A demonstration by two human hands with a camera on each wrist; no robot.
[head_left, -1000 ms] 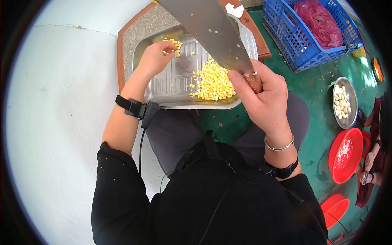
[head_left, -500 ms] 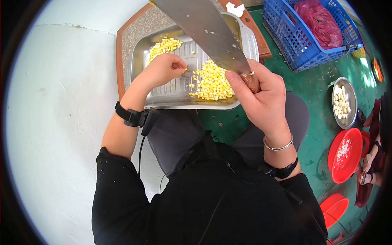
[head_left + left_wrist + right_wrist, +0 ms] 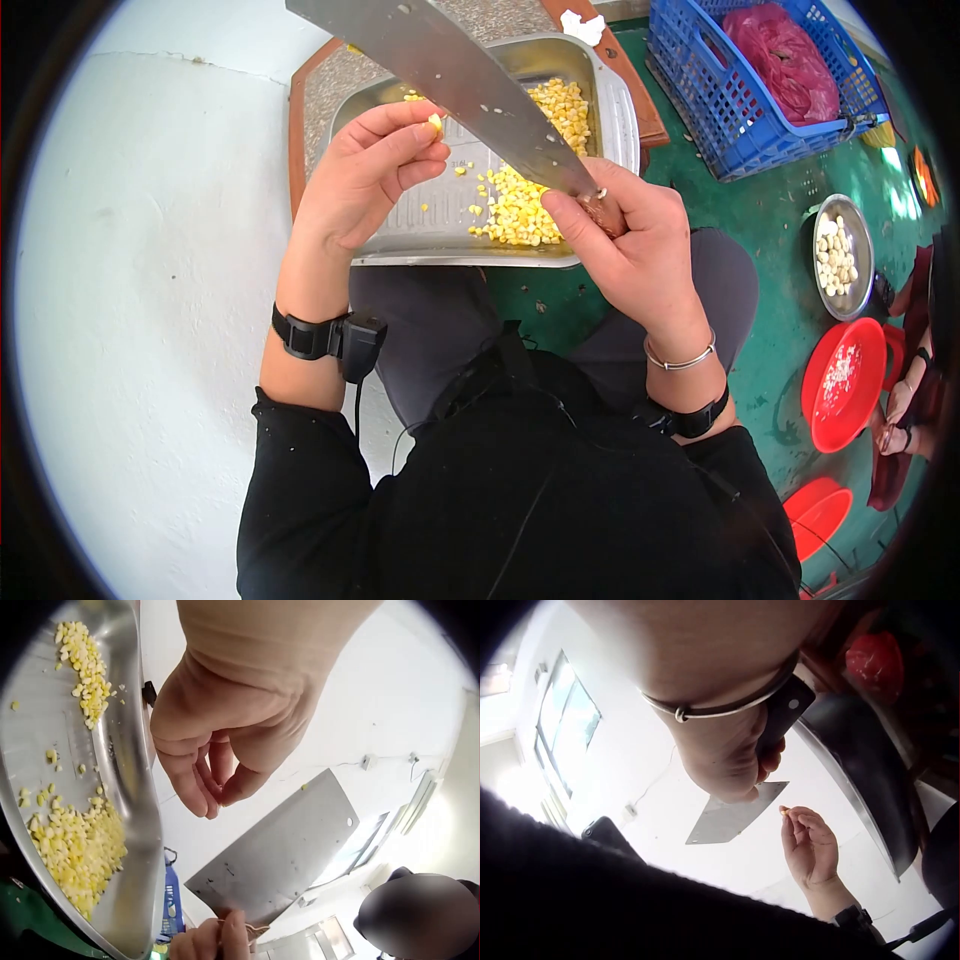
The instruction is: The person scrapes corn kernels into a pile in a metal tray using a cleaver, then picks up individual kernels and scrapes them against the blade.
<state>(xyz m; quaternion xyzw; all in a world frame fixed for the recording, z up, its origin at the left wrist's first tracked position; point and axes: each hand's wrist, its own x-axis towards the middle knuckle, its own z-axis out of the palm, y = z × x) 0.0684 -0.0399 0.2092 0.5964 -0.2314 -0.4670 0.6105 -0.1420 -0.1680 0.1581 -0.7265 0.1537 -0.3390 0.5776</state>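
Observation:
My left hand (image 3: 365,170) is raised over the left side of a metal tray (image 3: 622,115), thumb and fingertips pinching a single corn kernel (image 3: 436,122). My right hand (image 3: 645,245) grips the brown handle (image 3: 603,213) of a cleaver. The broad grey blade (image 3: 450,75) slants up and left across the tray, with small bits stuck to it. Below the blade lies a heap of yellow corn kernels (image 3: 520,210), with more kernels (image 3: 565,110) at the far right of the tray. Blade and left hand hide part of the tray.
The tray stands on a wood-edged stone top (image 3: 318,115) beside a white wall (image 3: 160,280). On the green floor to the right are a blue crate (image 3: 730,130) with a pink bag, a metal bowl (image 3: 862,225) of pale pieces, and red basins (image 3: 850,430). Another person's hand (image 3: 907,390) shows there.
My left hand moved from the kernels inside the tray to above it, a kernel between its fingertips. The cleaver blade swung to the left and lower, uncovering kernels at the far right.

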